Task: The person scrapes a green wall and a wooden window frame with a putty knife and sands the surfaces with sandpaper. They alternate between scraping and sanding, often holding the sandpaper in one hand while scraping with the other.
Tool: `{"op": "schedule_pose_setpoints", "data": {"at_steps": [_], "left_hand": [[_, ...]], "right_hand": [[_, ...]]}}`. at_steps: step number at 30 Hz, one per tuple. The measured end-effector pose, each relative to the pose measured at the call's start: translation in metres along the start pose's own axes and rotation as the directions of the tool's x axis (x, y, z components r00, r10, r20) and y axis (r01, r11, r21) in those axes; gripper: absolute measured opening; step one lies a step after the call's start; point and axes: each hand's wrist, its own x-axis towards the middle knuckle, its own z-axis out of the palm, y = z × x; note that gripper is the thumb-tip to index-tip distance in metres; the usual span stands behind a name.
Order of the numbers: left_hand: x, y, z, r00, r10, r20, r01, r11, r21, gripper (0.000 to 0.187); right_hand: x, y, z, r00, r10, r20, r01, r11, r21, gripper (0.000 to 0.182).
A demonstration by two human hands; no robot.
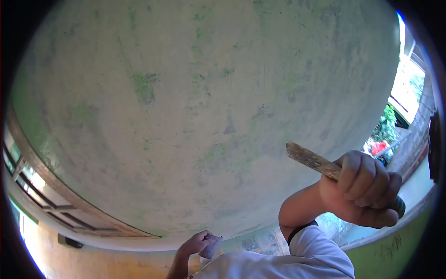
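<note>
My right hand point(364, 188) is closed around a flat, worn scraper point(311, 159) with a stained blade. The blade points up and left, in front of the wall, and the end of the handle sticks out below my fist. Lower down, near my white shirt, my left hand point(197, 242) pinches a small greyish piece point(211, 246) that looks like a sheet or pad. Ahead is a large pale wall point(186, 116) with green patches, dark scuffs and scratches. Whether the blade touches the wall cannot be told.
A wooden-framed window point(65, 211) lies at the lower left, with a dark object point(69, 241) below it. At the right, an opening shows plants point(385, 125) and red flowers point(378, 148). A green lower wall point(385, 253) is at the bottom right.
</note>
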Motion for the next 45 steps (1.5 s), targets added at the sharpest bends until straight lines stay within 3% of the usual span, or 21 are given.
{"op": "schedule_pose_setpoints", "data": {"at_steps": [2,4,6,8,12,13,14,16,18,21,22,24,30,32,34,36,37,38,40,41,45], "left_hand": [[-0.01,-0.009,0.006,0.996,0.031,-0.078,-0.035,0.998,-0.048,0.026],[-0.021,-0.015,0.014,0.991,0.029,-0.134,-0.057,0.975,-0.214,0.023],[-0.029,-0.019,0.022,0.986,-0.017,-0.167,-0.026,0.967,-0.252,0.022],[-0.039,-0.019,0.025,0.98,-0.062,-0.191,0.007,0.96,-0.278,0.021],[-0.047,-0.027,0.026,0.967,-0.026,-0.255,-0.041,0.967,-0.252,0.021],[-0.049,-0.025,0.027,0.964,-0.028,-0.265,-0.036,0.972,-0.231,0.022],[-0.051,-0.024,0.029,0.962,-0.033,-0.27,-0.026,0.977,-0.213,0.022],[-0.05,-0.028,0.029,0.965,-0.045,-0.259,-0.013,0.976,-0.216,0.023],[-0.05,-0.028,0.03,0.967,-0.052,-0.249,-0.004,0.975,-0.22,0.023],[-0.05,-0.025,0.031,0.958,-0.028,-0.286,-0.039,0.973,-0.225,0.025],[-0.049,-0.025,0.031,0.959,-0.025,-0.282,-0.038,0.976,-0.215,0.025],[-0.049,-0.024,0.034,0.963,-0.022,-0.268,-0.034,0.979,-0.202,0.026],[-0.038,-0.031,0.03,0.974,-0.086,-0.21,0.033,0.969,-0.246,0.019],[-0.041,-0.027,0.032,0.973,-0.06,-0.223,0.002,0.967,-0.253,0.019],[-0.038,-0.034,0.03,0.975,-0.076,-0.208,0.023,0.969,-0.246,0.019],[-0.036,-0.043,0.029,0.976,-0.09,-0.197,0.042,0.971,-0.235,0.02],[-0.035,-0.047,0.029,0.977,-0.089,-0.195,0.036,0.966,-0.257,0.02],[-0.034,-0.051,0.028,0.977,-0.089,-0.194,0.032,0.959,-0.281,0.021],[-0.033,-0.054,0.03,0.976,-0.085,-0.201,0.03,0.964,-0.263,0.021],[-0.035,-0.054,0.03,0.975,-0.082,-0.206,0.031,0.97,-0.243,0.021],[-0.036,-0.052,0.026,0.979,-0.061,-0.195,0.037,0.992,-0.124,0.019]], "right_hand": [[0.002,0.008,-0.008,0.999,-0.032,0.011,0.031,0.996,0.079,0.03],[-0.004,0.025,-0.009,0.992,-0.067,-0.111,0.079,0.991,0.11,0.029],[-0.015,0.049,-0.006,0.992,-0.013,-0.125,0.032,0.988,0.148,0.029],[-0.022,0.06,-0.004,0.977,0.17,-0.131,-0.144,0.971,0.191,0.029],[-0.015,0.036,-0.011,0.995,-0.063,-0.072,0.074,0.983,0.167,0.023],[-0.019,0.044,-0.007,0.986,-0.086,-0.144,0.103,0.988,0.112,0.023],[-0.021,0.053,-0.004,0.985,-0.089,-0.148,0.106,0.988,0.116,0.023],[-0.024,0.064,-0.002,0.974,0.105,-0.199,-0.072,0.983,0.167,0.026],[-0.022,0.053,0.0,0.981,0.094,-0.167,-0.069,0.986,0.15,0.026],[-0.022,0.036,-0.001,0.983,-0.14,-0.115,0.149,0.986,0.077,0.022],[-0.022,0.039,-0.002,0.984,-0.137,-0.115,0.146,0.986,0.075,0.022],[-0.022,0.051,-0.003,0.992,0.005,-0.126,-0.01,0.999,-0.038,0.023],[-0.025,0.038,0.003,0.951,-0.129,-0.28,0.174,0.974,0.144,0.028],[-0.025,0.054,-0.004,0.991,0.014,-0.132,-0.011,1.0,0.024,0.018],[-0.021,0.052,-0.003,0.991,-0.002,-0.132,0.005,1.0,0.022,0.018],[-0.022,0.041,0.002,0.987,0.014,-0.161,-0.003,0.998,0.066,0.018],[-0.022,0.027,0.013,0.932,0.025,-0.361,0.037,0.986,0.164,0.04],[-0.022,0.028,0.013,0.933,0.021,-0.358,0.041,0.985,0.165,0.04],[-0.023,0.03,0.014,0.868,0.295,-0.399,-0.324,0.946,-0.006,0.041],[-0.026,0.045,0.011,0.908,0.178,-0.38,-0.128,0.98,0.154,0.042],[-0.026,0.029,0.013,0.894,0.222,-0.39,-0.173,0.972,0.158,0.044]]}}
